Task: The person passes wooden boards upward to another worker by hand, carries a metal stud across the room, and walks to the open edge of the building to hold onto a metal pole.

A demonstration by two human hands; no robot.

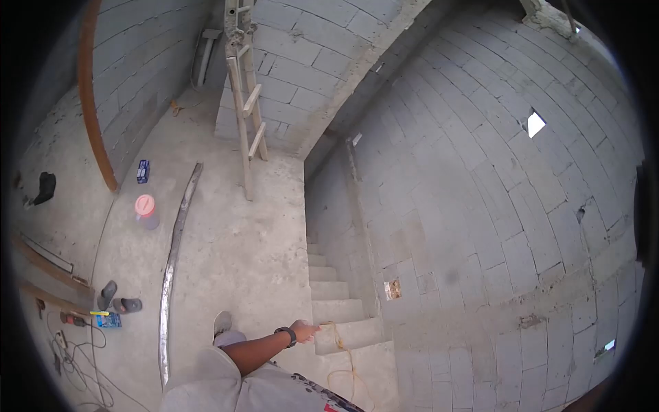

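My left hand (304, 331), with a dark watch on its wrist, reaches to the right across my grey-clad legs. Its fingers look closed together at the upper end of a thin yellow cord (339, 336). The cord trails down over the top concrete steps (350, 334) in loose loops. The grip itself is too small to see clearly. My right hand does not show; only a blurred brown shape sits at the bottom right edge.
Concrete stairs (328, 290) drop away beside a grey block wall (467, 275). A wooden ladder (250, 117) leans at the back. On the floor lie a long metal-coloured strip (171, 275), a pink-lidded jug (145, 211), a blue box (143, 172), sandals (108, 295) and tangled cables (82, 367).
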